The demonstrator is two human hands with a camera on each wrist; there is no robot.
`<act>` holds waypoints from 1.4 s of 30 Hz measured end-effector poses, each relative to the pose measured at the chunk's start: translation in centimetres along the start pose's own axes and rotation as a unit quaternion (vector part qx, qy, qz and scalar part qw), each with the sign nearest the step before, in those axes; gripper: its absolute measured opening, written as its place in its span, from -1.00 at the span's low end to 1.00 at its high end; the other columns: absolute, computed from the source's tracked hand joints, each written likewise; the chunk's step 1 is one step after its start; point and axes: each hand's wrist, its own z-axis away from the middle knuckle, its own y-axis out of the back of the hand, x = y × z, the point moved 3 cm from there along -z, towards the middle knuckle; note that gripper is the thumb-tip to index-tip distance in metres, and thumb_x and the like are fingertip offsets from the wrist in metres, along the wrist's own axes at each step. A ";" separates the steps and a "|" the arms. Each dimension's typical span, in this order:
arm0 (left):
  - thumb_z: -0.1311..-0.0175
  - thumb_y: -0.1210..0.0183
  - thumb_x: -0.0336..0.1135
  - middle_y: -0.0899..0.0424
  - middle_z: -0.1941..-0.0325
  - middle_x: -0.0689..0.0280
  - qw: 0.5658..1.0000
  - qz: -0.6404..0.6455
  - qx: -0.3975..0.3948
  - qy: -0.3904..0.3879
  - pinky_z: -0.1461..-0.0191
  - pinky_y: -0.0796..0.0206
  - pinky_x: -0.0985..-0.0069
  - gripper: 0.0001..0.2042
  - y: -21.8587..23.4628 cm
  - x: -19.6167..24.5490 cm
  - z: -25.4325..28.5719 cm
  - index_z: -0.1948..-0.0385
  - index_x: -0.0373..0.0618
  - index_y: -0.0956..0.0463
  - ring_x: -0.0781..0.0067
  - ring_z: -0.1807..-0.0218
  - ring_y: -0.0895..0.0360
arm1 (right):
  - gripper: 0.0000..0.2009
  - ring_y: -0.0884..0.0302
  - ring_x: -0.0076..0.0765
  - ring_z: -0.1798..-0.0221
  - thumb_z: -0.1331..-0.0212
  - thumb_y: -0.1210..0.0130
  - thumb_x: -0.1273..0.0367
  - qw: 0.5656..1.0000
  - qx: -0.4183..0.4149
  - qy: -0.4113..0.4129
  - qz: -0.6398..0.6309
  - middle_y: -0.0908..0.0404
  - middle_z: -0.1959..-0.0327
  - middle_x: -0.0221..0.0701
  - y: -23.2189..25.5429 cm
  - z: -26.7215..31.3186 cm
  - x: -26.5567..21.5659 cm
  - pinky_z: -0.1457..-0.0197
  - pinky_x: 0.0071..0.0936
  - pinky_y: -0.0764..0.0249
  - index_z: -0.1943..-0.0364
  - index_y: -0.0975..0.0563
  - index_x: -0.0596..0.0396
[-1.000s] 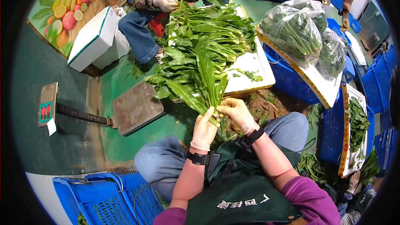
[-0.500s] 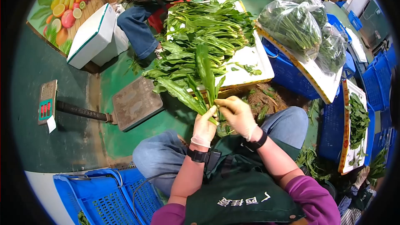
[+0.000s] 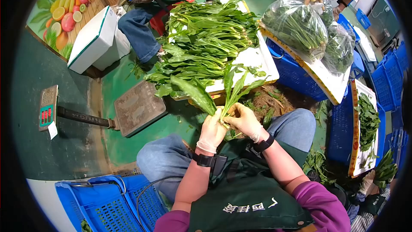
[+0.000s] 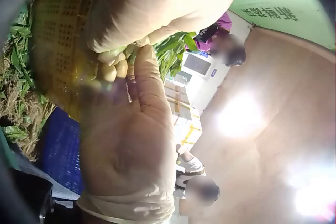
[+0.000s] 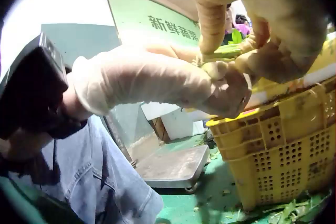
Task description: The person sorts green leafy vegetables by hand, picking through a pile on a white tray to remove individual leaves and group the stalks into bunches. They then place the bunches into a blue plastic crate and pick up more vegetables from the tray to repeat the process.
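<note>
Both gloved hands meet mid-frame: left hand (image 3: 212, 131) and right hand (image 3: 244, 120) each grip the stems of 1 leafy green bunch (image 3: 223, 92), leaves fanning up toward the white board (image 3: 262, 66).

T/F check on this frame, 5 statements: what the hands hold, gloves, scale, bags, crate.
1. Both hands grip the same bunch of leafy greens at its stem end. True: left hand and right hand meet there.
2. The hands are bare. False: both wear thin gloves.
3. The platform scale on the green floor has greens piled on it. False: its plate carries nothing.
4. Clear bags of greens sit on a white board at upper right. True.
5. The blue crate at lower left stands on the white board with the loose greens. False: it stands beside the person's left knee, apart from that board.
</note>
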 end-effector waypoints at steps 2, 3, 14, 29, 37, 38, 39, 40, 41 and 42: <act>-0.46 -0.01 -0.34 -0.59 0.03 0.19 0.998 -0.059 -0.024 0.023 -0.05 -0.40 0.34 -0.77 0.0 0.1 0.2 -0.02 -0.24 -0.43 0.31 0.02 -0.56 | -0.79 -0.50 -0.61 0.46 -0.12 -0.31 0.45 1.000 -0.027 0.001 0.005 -0.57 0.46 -0.45 0.7 -0.1 0.8 0.39 -0.60 -0.44 0.25 -0.49 0.18; -0.46 -0.01 -0.34 -0.59 0.03 0.19 0.998 -0.060 -0.025 0.024 -0.05 -0.40 0.34 -0.77 0.1 0.1 0.1 -0.02 -0.24 -0.43 0.31 0.02 -0.56 | -0.79 -0.50 -0.61 0.46 -0.12 -0.31 0.45 1.000 -0.026 0.001 0.004 -0.57 0.46 -0.45 1.0 0.0 0.8 0.39 -0.60 -0.44 0.25 -0.49 0.18; -0.37 -0.08 -0.46 -0.60 -0.03 0.22 0.989 -0.142 -0.007 0.034 0.04 -0.42 0.40 -0.69 -1.4 -0.2 0.1 -0.12 -0.26 -0.43 0.34 0.01 -0.57 | -0.91 -0.49 -0.68 0.41 -0.05 -0.27 0.52 0.993 -0.037 0.023 0.111 -0.64 0.47 -0.45 2.7 2.5 -2.3 0.33 -0.58 -0.46 0.39 -0.58 0.20; -0.37 -0.10 -0.46 -0.65 0.02 0.20 0.991 -0.091 0.070 -0.071 0.14 -0.39 0.48 -0.67 -2.1 2.8 1.0 -0.15 -0.24 -0.41 0.43 0.14 -0.53 | -0.77 -0.56 -0.16 0.02 -0.04 -0.20 0.56 0.955 0.082 0.257 0.128 -0.61 0.18 -0.28 0.5 6.2 -3.1 -0.12 -0.33 -0.46 0.16 -0.63 0.09; -0.29 -0.02 -0.64 -0.47 -0.17 0.25 0.991 -0.133 0.024 -0.020 -0.22 -0.34 0.35 -0.54 -1.4 -1.5 1.3 -0.25 -0.24 -0.27 0.31 -0.19 -0.45 | -0.73 -0.47 -0.63 0.38 -0.15 -0.29 0.42 0.982 0.152 0.105 0.027 -0.64 0.34 -0.48 1.0 -1.5 -3.3 0.29 -0.63 -0.43 0.09 -0.58 0.25; -0.29 -0.04 -0.63 -0.47 -0.16 0.25 0.991 -0.133 0.014 -0.012 -0.22 -0.35 0.33 -0.55 -1.3 -1.5 1.3 -0.24 -0.23 -0.28 0.31 -0.18 -0.45 | -0.73 -0.47 -0.63 0.38 -0.15 -0.29 0.42 0.983 0.151 0.105 0.026 -0.64 0.34 -0.48 0.9 -2.1 -2.1 0.29 -0.63 -0.43 0.09 -0.58 0.25; -0.29 -0.05 -0.61 -0.47 -0.15 0.25 0.991 -0.133 0.006 -0.003 -0.21 -0.36 0.31 -0.55 -1.3 -1.4 1.5 -0.23 -0.22 -0.29 0.31 -0.17 -0.46 | -0.74 -0.50 -0.59 0.40 -0.14 -0.29 0.41 0.987 0.123 0.084 -0.063 -0.64 0.37 -0.46 1.0 -2.4 -2.0 0.29 -0.60 -0.46 0.13 -0.58 0.26; -0.29 -0.05 -0.61 -0.47 -0.15 0.25 0.991 -0.133 0.008 -0.001 -0.21 -0.36 0.31 -0.55 -1.1 -1.1 1.6 -0.23 -0.22 -0.29 0.31 -0.17 -0.46 | -0.75 -0.52 -0.55 0.42 -0.14 -0.29 0.40 0.982 0.094 0.059 -0.151 -0.64 0.40 -0.44 1.1 -2.4 -1.7 0.28 -0.57 -0.48 0.16 -0.59 0.27; -0.28 -0.07 -0.59 -0.49 -0.12 0.25 0.993 -0.110 -0.014 0.027 -0.19 -0.39 0.26 -0.56 -1.0 -0.7 1.5 -0.22 -0.22 -0.31 0.30 -0.14 -0.48 | -0.82 -0.49 -0.64 0.40 -0.20 -0.24 0.41 0.979 0.068 0.027 -0.189 -0.64 0.37 -0.50 1.5 -2.1 -1.3 0.29 -0.65 -0.43 0.16 -0.60 0.19; -0.28 -0.09 -0.57 -0.51 -0.09 0.25 0.994 -0.086 -0.039 0.056 -0.18 -0.41 0.21 -0.57 -1.2 -0.5 1.5 -0.20 -0.22 -0.32 0.28 -0.11 -0.51 | -0.83 -0.50 -0.63 0.40 -0.21 -0.23 0.41 0.974 0.058 0.010 -0.219 -0.64 0.37 -0.49 1.8 -1.8 -1.2 0.29 -0.65 -0.43 0.16 -0.61 0.17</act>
